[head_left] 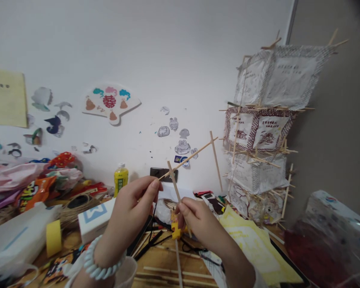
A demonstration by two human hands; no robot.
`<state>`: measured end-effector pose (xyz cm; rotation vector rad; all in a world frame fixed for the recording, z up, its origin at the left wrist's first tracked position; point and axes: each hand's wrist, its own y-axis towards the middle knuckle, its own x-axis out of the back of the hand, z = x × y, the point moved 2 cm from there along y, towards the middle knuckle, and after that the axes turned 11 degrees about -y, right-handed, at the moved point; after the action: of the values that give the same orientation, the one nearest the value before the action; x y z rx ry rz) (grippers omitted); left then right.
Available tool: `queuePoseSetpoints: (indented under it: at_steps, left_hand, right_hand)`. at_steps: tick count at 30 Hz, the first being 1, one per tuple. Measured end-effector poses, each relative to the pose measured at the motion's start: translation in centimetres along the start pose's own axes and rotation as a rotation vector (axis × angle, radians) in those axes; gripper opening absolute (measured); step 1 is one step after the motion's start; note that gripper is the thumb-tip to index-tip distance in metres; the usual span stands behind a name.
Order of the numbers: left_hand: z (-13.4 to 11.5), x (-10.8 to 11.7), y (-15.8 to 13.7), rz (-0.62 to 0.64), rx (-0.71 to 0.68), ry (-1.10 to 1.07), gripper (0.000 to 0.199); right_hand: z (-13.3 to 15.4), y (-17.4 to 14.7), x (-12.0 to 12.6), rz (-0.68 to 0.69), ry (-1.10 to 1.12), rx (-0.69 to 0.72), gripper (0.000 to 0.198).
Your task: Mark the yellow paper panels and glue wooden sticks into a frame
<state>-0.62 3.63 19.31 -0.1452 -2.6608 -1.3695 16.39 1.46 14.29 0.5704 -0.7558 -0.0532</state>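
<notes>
My left hand [135, 208], wearing a pale beaded bracelet [103, 260], pinches the near end of a long thin wooden stick [190, 157]. That stick slants up to the right in front of the wall. Two shorter sticks cross it: a near one [174, 183] and a far one [216, 162] close to its upper end. My right hand [199, 218] is closed around the lower part of the near cross stick. Behind my right fingers sits a yellow object [176, 230], partly hidden, its kind unclear. Loose wooden sticks [177, 273] lie on the wooden table below.
At right stands a tiered paper-and-stick lantern [258, 132]. Yellow-patterned sheets [252, 248] lie below it, near a clear plastic box [339, 228]. Leftward are a yellow tape roll [53, 239], a white box [94, 218], twine [75, 208] and a yellow-green bottle [121, 178].
</notes>
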Motion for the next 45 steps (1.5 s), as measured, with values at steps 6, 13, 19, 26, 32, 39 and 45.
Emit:
queuePoseSetpoints:
  at_steps: [6, 13, 19, 26, 32, 39, 45]
  left_hand:
    - [0.0, 0.2, -0.1, -0.003, -0.013, 0.026, 0.031]
    - [-0.5, 0.2, -0.2, 0.006, -0.017, 0.044, 0.033]
    - [-1.0, 0.1, -0.2, 0.037, 0.012, 0.064, 0.033]
    - [0.2, 0.2, 0.1, 0.025, 0.056, 0.063, 0.033]
    - [1.9, 0.4, 0.7, 0.058, 0.125, 0.000, 0.035]
    - [2.8, 0.8, 1.3, 0.124, 0.165, -0.035, 0.037]
    - [3.3, 0.8, 1.4, 0.179, 0.180, -0.039, 0.038]
  right_hand:
    - [-0.1, 0.1, 0.1, 0.004, 0.003, 0.007, 0.031]
    - [-0.3, 0.1, -0.1, 0.041, 0.042, 0.025, 0.035]
    - [-0.4, 0.2, -0.1, 0.057, 0.033, 0.013, 0.034]
    - [-0.1, 0.0, 0.1, 0.097, 0.018, 0.032, 0.034]
    - [-0.4, 0.2, 0.3, 0.003, -0.006, 0.035, 0.028]
    - [-0.8, -0.2, 3.6, -0.327, -0.044, -0.055, 0.023]
    - [-3.6, -1.1, 7.9, -0.855, -0.218, -0.095, 0.022]
